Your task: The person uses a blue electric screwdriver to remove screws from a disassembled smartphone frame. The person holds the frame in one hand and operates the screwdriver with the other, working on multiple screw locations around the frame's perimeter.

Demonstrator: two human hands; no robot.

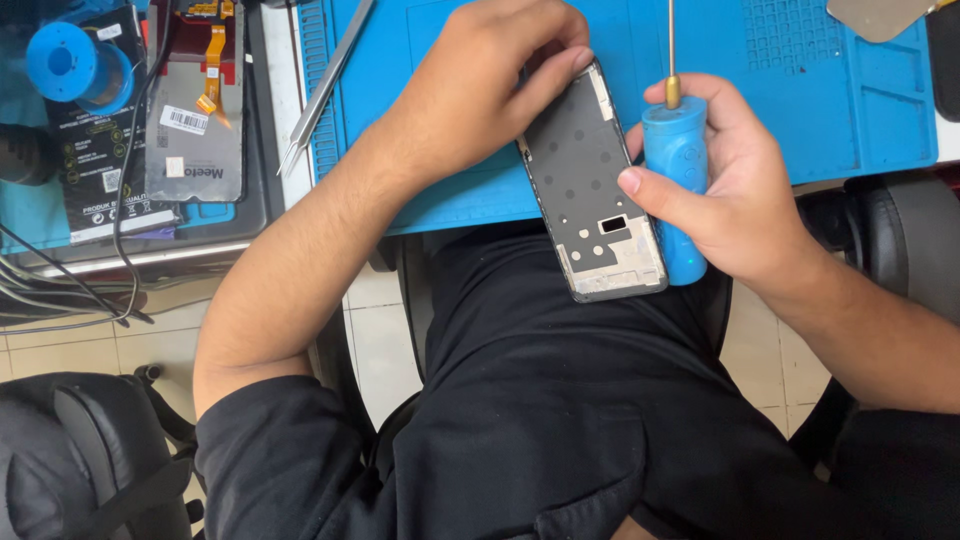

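While both hands work at the table's near edge, left hand (480, 90) grips top end of a stripped phone frame (592, 190), fingers closed round it. Right hand (735, 195) is closed on a blue-handled screwdriver (676, 175), thumb touching frame's side. Frame tilts, half over blue silicone repair mat (800, 80), half over the lap. Tweezers (325, 85) lie on mat's left edge. Left of that: phone screen w/ flex cable (195, 110), blue spool (75, 65), cables. Tiled floor (375, 340) below, dark chair at right.
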